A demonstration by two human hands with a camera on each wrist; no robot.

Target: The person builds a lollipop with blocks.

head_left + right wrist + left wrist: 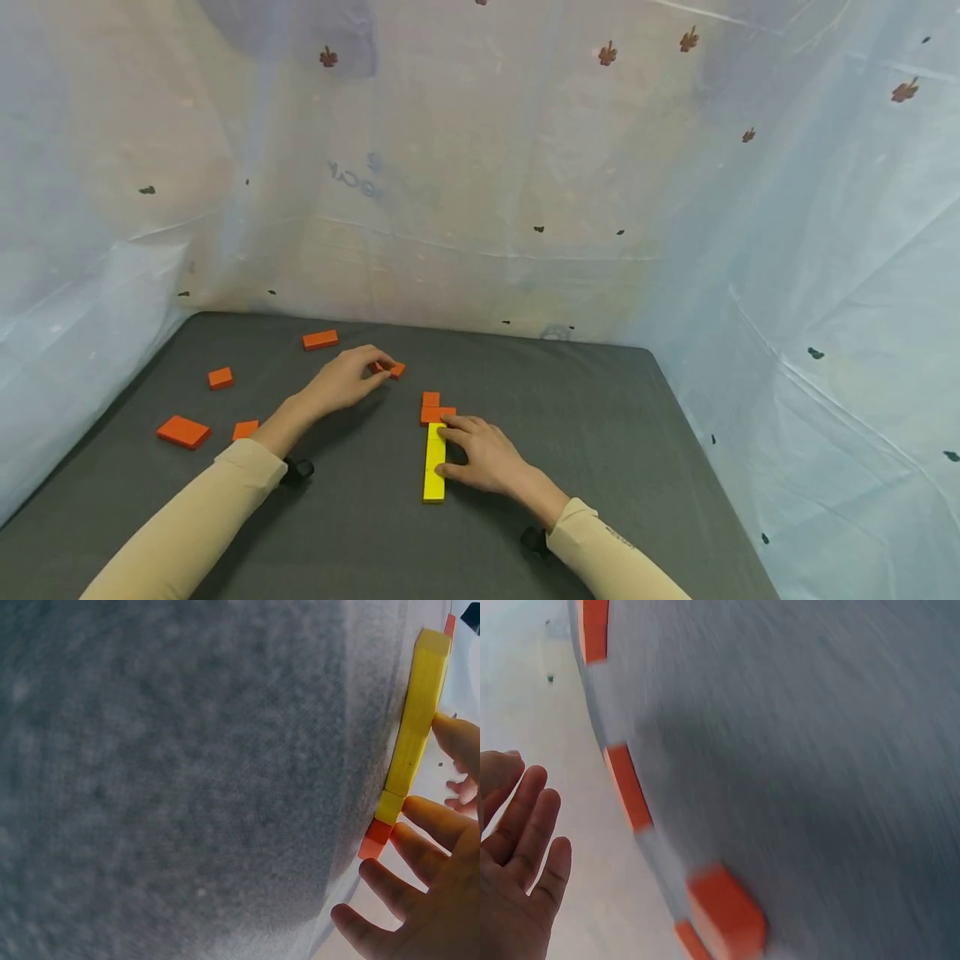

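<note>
Counted one left hand (348, 379) and one right hand (486, 456), two in all. Found one grey surface (600, 433) and, on it, two yellow blocks (434, 475), one long and one short. Tallied the orange blocks (320, 340) in the head view: four toward the left, two by the yellow pair, and one or two beside the left hand, too covered to tell. Noted two pale sleeves (191, 521), two black wrist devices (298, 472), and six brown leaf-shaped marks (607, 54) on the sheeting (450, 167), one cut by the top edge.
</note>
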